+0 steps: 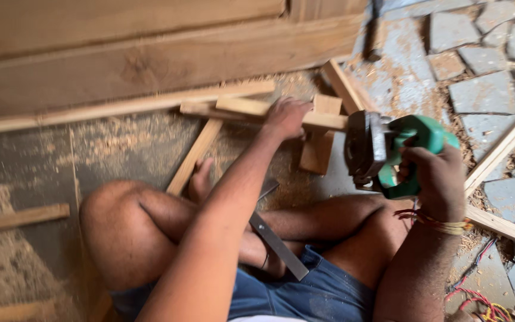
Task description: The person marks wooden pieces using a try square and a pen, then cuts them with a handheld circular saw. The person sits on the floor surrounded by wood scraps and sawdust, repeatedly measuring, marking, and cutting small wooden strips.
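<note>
While the wooden strip point(281, 113) lies just above the middle of the frame, propped across a short wooden block point(319, 143) on the sawdust-covered floor point(120, 149), the left hand point(285, 117) presses down on it with fingers closed over its top. To the right of centre, the right hand point(439, 179) grips the handle of a green power saw point(388, 152), whose dark blade guard sits just beside the strip's right end, apparently not yet in the wood. Doing this cut well seems to call for firm downward pressure, with the holding fingers kept well away from the blade's line. A metal square point(276, 241) rests across the crossed legs at lower centre. More wooden slats point(195, 155) lie around, and large planks point(150, 59) fill the upper left. Stone paving point(484, 95) occupies the upper right, red wires point(478, 298) the lower right.
</note>
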